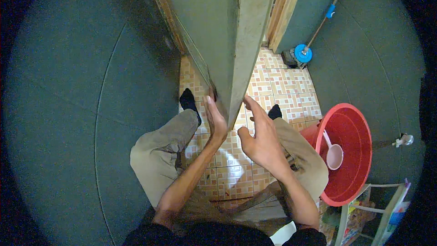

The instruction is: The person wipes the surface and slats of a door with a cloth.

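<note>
A grey-green door (211, 32) stands partly open in front of me, its pale narrow edge (248, 32) toward me. My left hand (216, 120) lies along the door's left face near the bottom, fingers stretched out and palm turned to the panel. On the other side, my right hand (263, 140) is open, thumb apart, its fingertips at or very near the door's edge. Whether those fingertips press on it I cannot tell. Neither hand grasps anything. The left fingertips are partly lost in shadow against the panel.
My bent knees and black-socked feet flank the door on a tiled floor (234, 157). At right stands a red tub (348, 184) holding a pale dipper (334, 157). A tap (404, 140), a small rack (387, 218) and a blue-headed mop (302, 53) are along the right wall.
</note>
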A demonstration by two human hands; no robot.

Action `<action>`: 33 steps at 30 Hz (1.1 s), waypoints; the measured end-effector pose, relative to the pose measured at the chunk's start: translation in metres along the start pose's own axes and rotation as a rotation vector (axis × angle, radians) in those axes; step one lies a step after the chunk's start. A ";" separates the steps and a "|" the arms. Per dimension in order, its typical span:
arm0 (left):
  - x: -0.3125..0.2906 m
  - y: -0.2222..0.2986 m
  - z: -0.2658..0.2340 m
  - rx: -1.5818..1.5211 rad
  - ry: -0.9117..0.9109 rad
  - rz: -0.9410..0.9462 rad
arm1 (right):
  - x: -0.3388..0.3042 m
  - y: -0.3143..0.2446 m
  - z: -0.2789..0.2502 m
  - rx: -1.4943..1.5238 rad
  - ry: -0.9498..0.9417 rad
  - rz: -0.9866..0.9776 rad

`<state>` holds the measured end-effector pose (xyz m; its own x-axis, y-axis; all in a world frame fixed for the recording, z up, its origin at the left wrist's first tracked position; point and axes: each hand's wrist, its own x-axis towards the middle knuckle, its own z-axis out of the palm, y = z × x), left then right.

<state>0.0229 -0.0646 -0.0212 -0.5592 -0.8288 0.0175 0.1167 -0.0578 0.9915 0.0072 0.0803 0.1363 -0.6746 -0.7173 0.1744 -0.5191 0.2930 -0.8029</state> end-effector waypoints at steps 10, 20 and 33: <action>-0.002 0.017 -0.013 0.208 -0.019 0.668 | 0.001 0.000 0.002 0.005 -0.025 -0.012; 0.006 -0.049 -0.010 -0.347 0.074 -0.381 | 0.001 -0.002 0.000 0.006 -0.020 0.022; -0.013 0.028 -0.003 0.230 0.040 0.597 | -0.001 0.001 0.000 0.003 -0.025 -0.005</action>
<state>0.0364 -0.0568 0.0055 -0.4205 -0.7019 0.5749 0.2169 0.5374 0.8149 0.0068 0.0812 0.1351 -0.6587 -0.7344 0.1638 -0.5206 0.2877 -0.8039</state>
